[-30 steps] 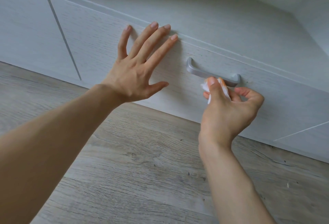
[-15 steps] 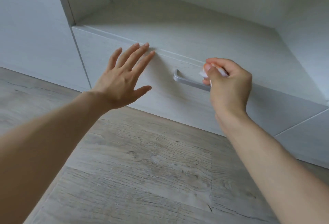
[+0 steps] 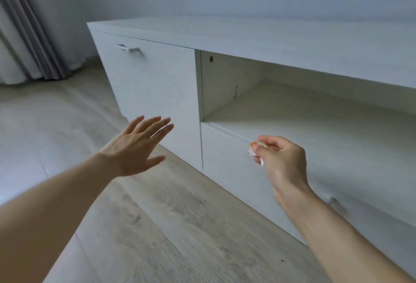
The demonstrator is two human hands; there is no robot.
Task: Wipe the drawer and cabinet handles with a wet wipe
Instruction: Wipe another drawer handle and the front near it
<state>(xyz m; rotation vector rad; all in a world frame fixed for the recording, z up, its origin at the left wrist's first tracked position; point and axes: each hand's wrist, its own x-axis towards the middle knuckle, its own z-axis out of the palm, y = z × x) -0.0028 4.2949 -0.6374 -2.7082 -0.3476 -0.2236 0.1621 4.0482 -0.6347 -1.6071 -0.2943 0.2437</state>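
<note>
Both my hands have lifted off the drawer. Left hand point(image 3: 137, 147) hovers spread open below the cabinet handle point(image 3: 128, 48); right hand point(image 3: 279, 161) pinches the wet wipe point(image 3: 253, 151) before the drawer front point(image 3: 227, 170).

Single head view, looking forward and down from above floor point(image 3: 67, 125), angled right onto nearby low cabinet point(image 3: 247, 35).

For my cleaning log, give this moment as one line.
right hand: pinching crumpled white wet wipe | left hand: open, empty | silver metal door handle: untouched
</note>
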